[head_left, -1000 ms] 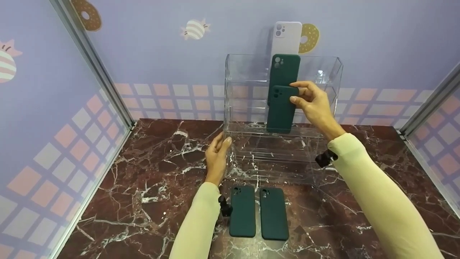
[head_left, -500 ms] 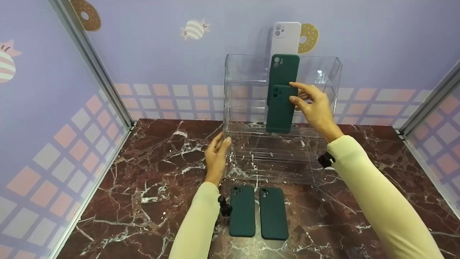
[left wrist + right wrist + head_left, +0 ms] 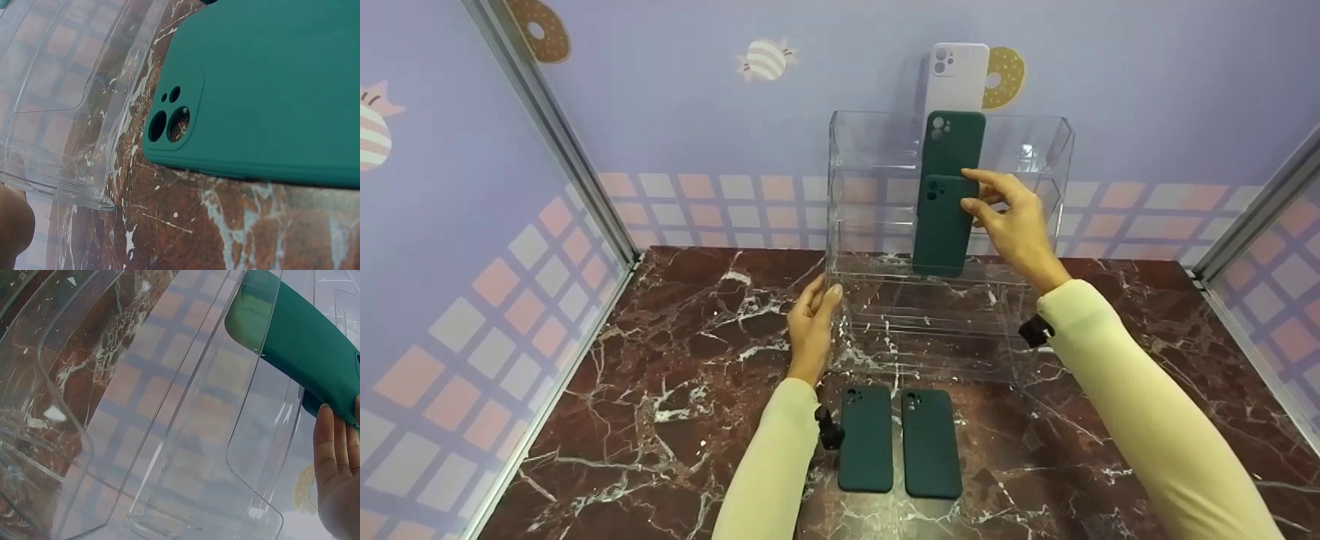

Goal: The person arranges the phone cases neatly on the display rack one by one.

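Note:
My right hand (image 3: 1014, 221) pinches the upper right edge of a dark green phone case (image 3: 943, 236), whose lower end stands behind the front lip of a tier in the clear acrylic rack (image 3: 877, 259). In the right wrist view the fingers lie along the edge of that green phone case (image 3: 306, 343). Behind it another green case (image 3: 955, 142) stands upright one tier higher, with a white case (image 3: 958, 79) at the top. My left hand (image 3: 812, 322) holds the rack's left side, thumb toward the front.
Two more green cases lie flat side by side on the marble-patterned table in front of the rack, a left one (image 3: 866, 442) and a right one (image 3: 931, 442). Lower tiers of the rack reach toward them. A patterned wall (image 3: 697, 135) stands close behind.
The right hand and the green case it pinches have shifted very slightly left. The left hand, the rack and the cases on the table stay in place.

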